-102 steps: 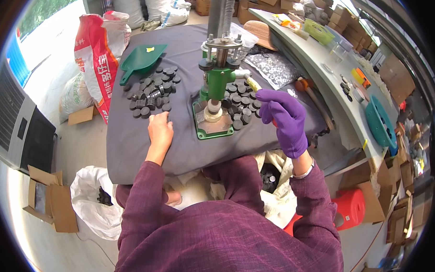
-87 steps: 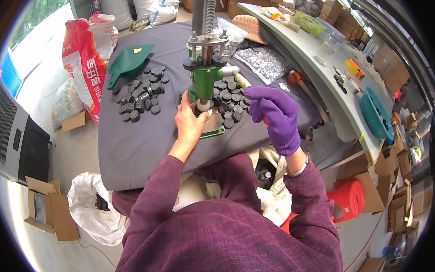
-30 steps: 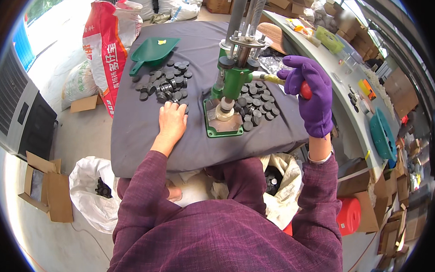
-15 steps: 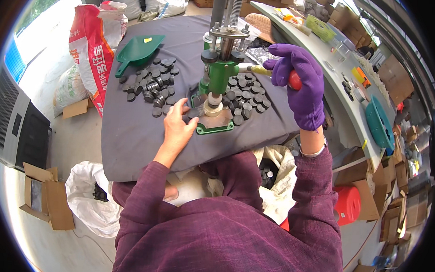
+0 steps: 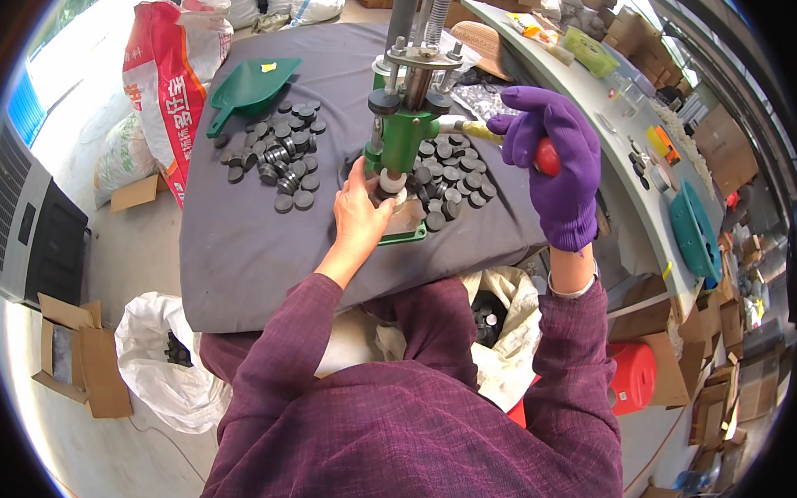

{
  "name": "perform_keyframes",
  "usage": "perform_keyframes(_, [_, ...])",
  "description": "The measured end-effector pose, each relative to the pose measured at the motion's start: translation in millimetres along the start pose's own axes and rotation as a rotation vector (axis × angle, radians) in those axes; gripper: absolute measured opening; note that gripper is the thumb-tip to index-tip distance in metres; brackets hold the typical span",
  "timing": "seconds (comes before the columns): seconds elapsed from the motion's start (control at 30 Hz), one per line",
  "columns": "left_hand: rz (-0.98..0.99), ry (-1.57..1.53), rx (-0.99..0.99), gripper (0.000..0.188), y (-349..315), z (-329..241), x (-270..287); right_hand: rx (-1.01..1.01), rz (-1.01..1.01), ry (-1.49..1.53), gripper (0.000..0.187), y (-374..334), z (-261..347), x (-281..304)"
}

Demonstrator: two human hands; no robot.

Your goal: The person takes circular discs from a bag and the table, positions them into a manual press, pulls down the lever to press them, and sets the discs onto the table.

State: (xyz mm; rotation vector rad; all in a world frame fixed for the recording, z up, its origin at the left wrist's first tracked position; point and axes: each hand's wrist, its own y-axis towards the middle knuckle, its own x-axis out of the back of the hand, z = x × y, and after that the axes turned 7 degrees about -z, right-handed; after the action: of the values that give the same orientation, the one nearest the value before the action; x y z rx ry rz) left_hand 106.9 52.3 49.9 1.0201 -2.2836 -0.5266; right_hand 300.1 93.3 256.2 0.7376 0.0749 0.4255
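Note:
A green hand press [image 5: 405, 139] stands on the cloth-covered table, its ram above a pale round seat on the base plate. My bare left hand [image 5: 361, 214] is at that seat, thumb and fingers curled around its left side; whatever they pinch is hidden. My right hand [image 5: 563, 171], in a purple knitted glove, grips the press lever by its red ball knob [image 5: 547, 156]. Round black caps [image 5: 283, 153] lie in a loose pile left of the press. More black caps [image 5: 458, 174] lie to its right.
A green dustpan [image 5: 257, 84] lies at the table's far left. Below the table edge are a white sack [image 5: 161, 386] and a cream sack [image 5: 510, 371], both with dark pieces inside. A long side table [image 5: 635, 126] with a teal basket [image 5: 693, 229] runs along the right.
My left hand has moved right and slightly away from me, from beside the base plate to the seat under the ram. My right hand stays on the lever, shifted slightly right.

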Motion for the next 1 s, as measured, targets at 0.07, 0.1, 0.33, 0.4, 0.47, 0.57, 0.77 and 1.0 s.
perform_keyframes(0.07, [0.036, -0.060, 0.107, 0.079, 3, -4, -3, 0.048, 0.040, 0.113, 0.036, -4, -7, 7])
perform_keyframes(0.1, [0.028, -0.084, 0.122, 0.081, 3, -3, -4, 0.043, 0.044, 0.114, 0.036, -7, -11, 6])
perform_keyframes(0.33, [-0.020, -0.279, 0.193, 0.075, 6, -2, -6, 0.212, 0.057, -0.108, 0.026, -78, -53, 8])
perform_keyframes(0.4, [-0.040, -0.186, 0.095, 0.069, 3, 7, 1, 0.288, 0.043, -0.151, 0.017, -107, -70, 6])
perform_keyframes(0.47, [-0.091, -0.035, -0.033, 0.053, 11, 18, 15, 0.309, 0.071, -0.141, 0.018, -102, -72, 4])
perform_keyframes(0.57, [-0.269, 0.257, -0.234, 0.036, 18, 52, 52, 0.348, 0.112, -0.172, 0.019, -95, -71, 5])
perform_keyframes(0.77, [-0.296, 0.453, 0.031, 0.030, 13, 109, 101, 0.254, 0.136, -0.180, 0.022, -89, -53, 3])
perform_keyframes(1.0, [-0.119, 0.568, 0.074, 0.036, 31, 93, 88, -0.064, 0.034, 0.017, 0.025, -53, -15, 3])
